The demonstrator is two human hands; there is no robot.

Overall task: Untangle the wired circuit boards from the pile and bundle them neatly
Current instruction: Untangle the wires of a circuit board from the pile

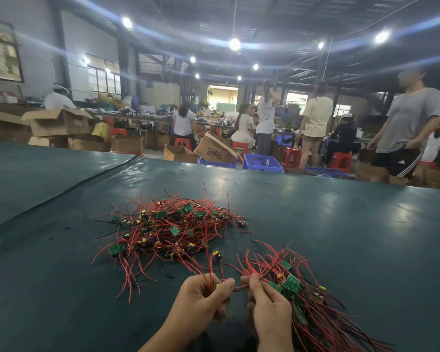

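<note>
Wire ends of bundle [315,318] run off bottom edge. Most of board [217,285] hidden inside left hand [201,298]. Background workers [264,118] blurred.

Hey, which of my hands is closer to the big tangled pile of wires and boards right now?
Left. The left hand grips red wires just below the pile's near edge; the right hand sits farther right, holding the separate bundle.

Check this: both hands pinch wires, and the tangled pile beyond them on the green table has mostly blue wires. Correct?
Not blue: in the head view the tangled pile has mostly red wires. The left hand and right hand do pinch wires; the pile lies beyond, on the green table.
</note>
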